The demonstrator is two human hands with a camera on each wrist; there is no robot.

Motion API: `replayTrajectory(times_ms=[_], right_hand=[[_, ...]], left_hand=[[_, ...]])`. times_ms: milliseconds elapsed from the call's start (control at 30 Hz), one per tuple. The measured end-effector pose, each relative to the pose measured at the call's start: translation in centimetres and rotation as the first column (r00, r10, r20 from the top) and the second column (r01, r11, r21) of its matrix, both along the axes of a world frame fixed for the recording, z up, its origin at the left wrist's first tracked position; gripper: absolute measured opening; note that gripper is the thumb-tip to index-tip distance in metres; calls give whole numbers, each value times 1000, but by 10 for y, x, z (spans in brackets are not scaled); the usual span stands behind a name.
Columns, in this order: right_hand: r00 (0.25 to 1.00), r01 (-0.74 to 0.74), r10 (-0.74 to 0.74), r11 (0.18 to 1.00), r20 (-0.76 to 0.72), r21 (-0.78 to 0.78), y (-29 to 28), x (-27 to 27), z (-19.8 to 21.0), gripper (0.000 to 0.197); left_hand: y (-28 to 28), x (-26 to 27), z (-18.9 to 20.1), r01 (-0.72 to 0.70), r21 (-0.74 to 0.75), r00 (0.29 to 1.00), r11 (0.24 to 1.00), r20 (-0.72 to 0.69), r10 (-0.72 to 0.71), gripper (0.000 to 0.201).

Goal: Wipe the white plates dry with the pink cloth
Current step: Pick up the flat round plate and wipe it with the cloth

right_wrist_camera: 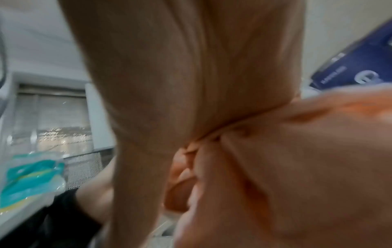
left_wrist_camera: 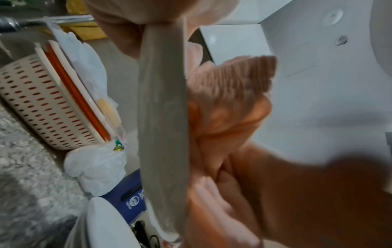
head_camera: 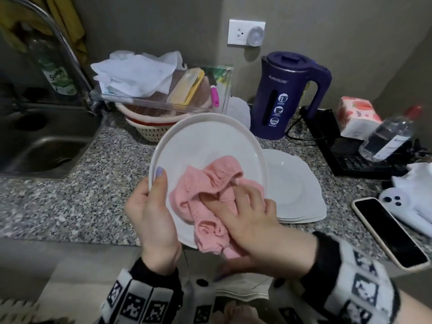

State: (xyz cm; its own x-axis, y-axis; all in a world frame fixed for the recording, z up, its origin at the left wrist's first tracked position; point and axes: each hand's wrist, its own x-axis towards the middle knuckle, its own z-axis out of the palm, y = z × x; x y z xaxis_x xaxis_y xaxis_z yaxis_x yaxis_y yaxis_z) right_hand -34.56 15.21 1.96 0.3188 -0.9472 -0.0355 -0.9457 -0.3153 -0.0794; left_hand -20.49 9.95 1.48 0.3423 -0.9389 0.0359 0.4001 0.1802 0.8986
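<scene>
A round white plate [head_camera: 205,141] is held tilted above the counter's front edge. My left hand [head_camera: 154,199] grips its left rim, thumb on the upper face. A crumpled pink cloth [head_camera: 210,181] lies on the plate's lower half. My right hand [head_camera: 243,211] presses it down with spread fingers, and the cloth wraps over the near rim. In the left wrist view the plate [left_wrist_camera: 163,117] shows edge-on with the cloth [left_wrist_camera: 229,100] bunched to its right. More white plates [head_camera: 297,190] are stacked on the counter just right of the held one. The right wrist view is blurred.
A steel sink [head_camera: 46,146] and tap lie at the left. Stacked colander baskets [head_camera: 149,127] under a clear tray stand behind the plate. A blue kettle [head_camera: 287,94], a black appliance [head_camera: 350,155], a clear bottle [head_camera: 388,136] and a phone [head_camera: 390,232] fill the right side.
</scene>
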Motion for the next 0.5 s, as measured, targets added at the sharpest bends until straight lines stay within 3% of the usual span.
replayTrajectory(times_ms=[33,100,167,200,267,367,400,433,500], right_hand=[[999,-47,46,988,10,150,0,-8,3,103],[989,-148,148,986,5,73,-4,-21,5,113],[980,-175,164,981,116,88,-12,-32,5,98],[950,-178,131,973,283,147,-14,-36,9,83],[804,-88,-17,985,594,147,-18,-41,19,64],[379,255,-85,967,922,-15,-21,-44,33,38],[360,335,-72,940,930,-57,-21,-40,33,29],[460,397,-98,912,882,-106,-20,-34,29,32],[739,421,-214,887,638,-190,-13,-18,12,60]], left_hand=[[1,0,-2,5,21,1000,1000,-2,-5,24],[0,1,-5,22,66,999,998,-24,-21,22],[-2,1,-7,42,95,999,995,-11,-41,21],[-2,0,-9,53,104,999,993,7,-54,20],[0,1,-12,76,133,997,988,3,-77,19],[4,0,-12,108,187,994,976,-22,-106,17],[5,-1,-10,114,192,993,975,-24,-111,17],[6,-2,-9,119,194,993,974,-29,-115,17],[6,-5,-5,130,205,991,970,-40,-124,18]])
